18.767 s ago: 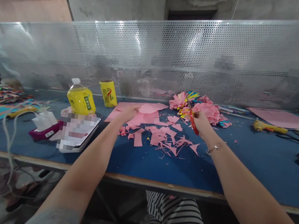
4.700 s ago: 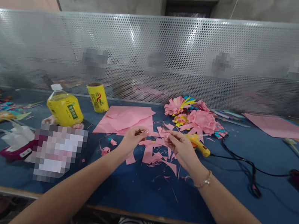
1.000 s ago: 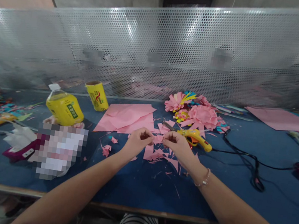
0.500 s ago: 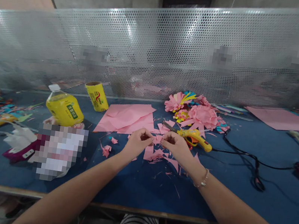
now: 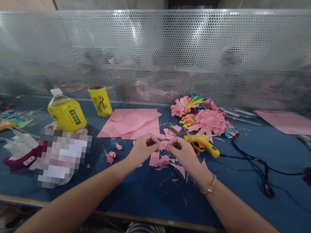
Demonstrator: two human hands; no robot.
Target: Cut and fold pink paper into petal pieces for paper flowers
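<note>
A small piece of pink paper (image 5: pixel 163 145) is pinched between my two hands, just above the tabletop. My left hand (image 5: pixel 145 147) grips its left side with thumb and fingertips. On the other side, my right hand (image 5: pixel 181 152) holds it the same way; a bracelet circles that wrist. Pink paper scraps (image 5: pixel 164 161) lie under and in front of the hands. Right behind my right hand rests a yellow glue gun (image 5: pixel 203 143), its nozzle pointing left. Behind the hands, sheets of pink paper (image 5: pixel 133 123) overlap on the blue table. The fingers partly hide the piece's shape.
Paper flowers (image 5: pixel 209 119) are heaped at the back. To the left stand a yellow tube (image 5: pixel 101 101), a bottle of yellow liquid (image 5: pixel 67 112) and a purple power strip (image 5: pixel 23 156) with white cables. A black cord (image 5: pixel 265 165) crosses the right side. A perforated metal screen (image 5: pixel 142 51) bounds the table.
Hardly anything differs. Both hands keep their pinch on the small pink paper at the same place, with only a slight shift of the fingers and the camera view.
</note>
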